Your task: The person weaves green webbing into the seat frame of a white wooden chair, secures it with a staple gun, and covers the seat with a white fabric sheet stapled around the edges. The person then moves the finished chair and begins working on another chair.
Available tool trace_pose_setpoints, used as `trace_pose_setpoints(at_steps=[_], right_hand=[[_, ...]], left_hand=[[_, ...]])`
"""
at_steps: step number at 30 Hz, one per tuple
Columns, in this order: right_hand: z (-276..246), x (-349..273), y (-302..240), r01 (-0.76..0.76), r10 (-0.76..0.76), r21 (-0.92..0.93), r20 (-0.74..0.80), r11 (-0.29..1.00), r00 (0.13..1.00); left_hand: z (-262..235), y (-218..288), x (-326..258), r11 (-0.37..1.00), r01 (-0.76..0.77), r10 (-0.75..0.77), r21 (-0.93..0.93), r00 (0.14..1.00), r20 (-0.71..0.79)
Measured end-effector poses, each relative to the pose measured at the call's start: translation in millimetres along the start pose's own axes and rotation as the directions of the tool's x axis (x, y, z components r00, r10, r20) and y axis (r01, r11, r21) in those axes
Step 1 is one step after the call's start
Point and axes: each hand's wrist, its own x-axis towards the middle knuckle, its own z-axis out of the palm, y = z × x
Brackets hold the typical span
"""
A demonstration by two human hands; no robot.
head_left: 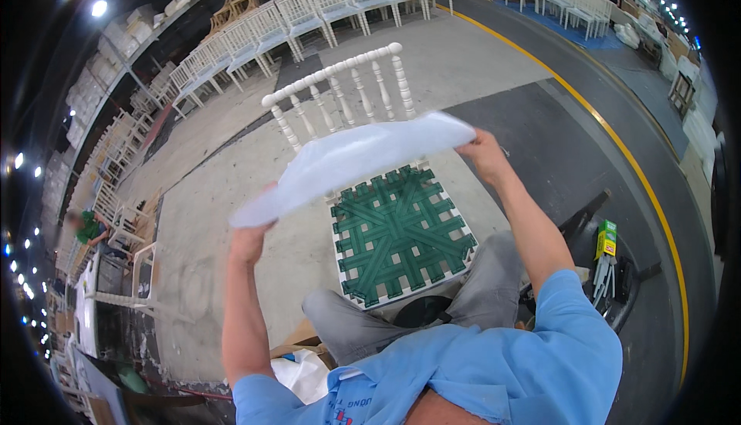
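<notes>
Holding a thin white sheet point(370, 151) in two bare hands, a person in a blue shirt point(540, 363) is apparently sitting at a white chair point(332, 75) on a concrete floor point(208, 216). The left hand point(248, 244) is gripping the sheet's left end, its fingers clamped on the material. The right hand point(488, 159) is pinching the right end, its fingers drawn together on the corner.

Between them, the sheet is hanging in the air over the far edge of the seat, partly hiding the lower backrest; whether it is touching the chair cannot be told. Green webbing point(397, 228) is criss-crossing the seat, and grey trousers point(351, 325) are flanking its near end.

By its look, the sheet is likely to be handling as something light and soft, its middle bowing and its edges folding easily. Its smooth face is suggesting some slip, and thin material may be tearing or creasing under a hard tug. Opposite ends or corners, where both hands are holding it, are seeming the best places for a grip, with even, gentle tension across.

To the right, a green and yellow box point(607, 240) is standing near the person. Rows of white chairs point(309, 12) are lining the far floor, while a co-worker in green point(91, 230) is appearing at far left.
</notes>
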Motion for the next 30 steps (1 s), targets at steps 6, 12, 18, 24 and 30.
trace_pose_setpoints(at_steps=[6, 12, 18, 24, 30], right_hand=[[-4, -51, 96, -0.215, 0.211, -0.039, -0.08, 0.976, 0.974], [-1, -84, 160, -0.555, 0.558, 0.053, -0.06, 0.83, 0.828], [-7, -105, 182, -0.696, 0.697, -0.149, -0.053, 0.703, 0.715], [-27, -120, 175, -0.805, 0.813, -0.119, 0.041, 0.581, 0.58], [-24, -117, 162, -0.826, 0.828, 0.066, -0.086, 0.56, 0.555]], left_hand=[[23, -105, -25, 0.988, -0.036, 0.016, 0.148, 0.991, 0.133], [52, -171, -46, 0.929, 0.189, -0.226, 0.319, 0.971, 0.081], [72, -209, -55, 0.831, 0.217, -0.328, 0.512, 0.935, 0.135], [70, -218, -78, 0.728, 0.181, -0.439, 0.662, 0.864, 0.246], [46, -199, -57, 0.624, 0.402, -0.701, 0.67, 0.666, 0.254]])
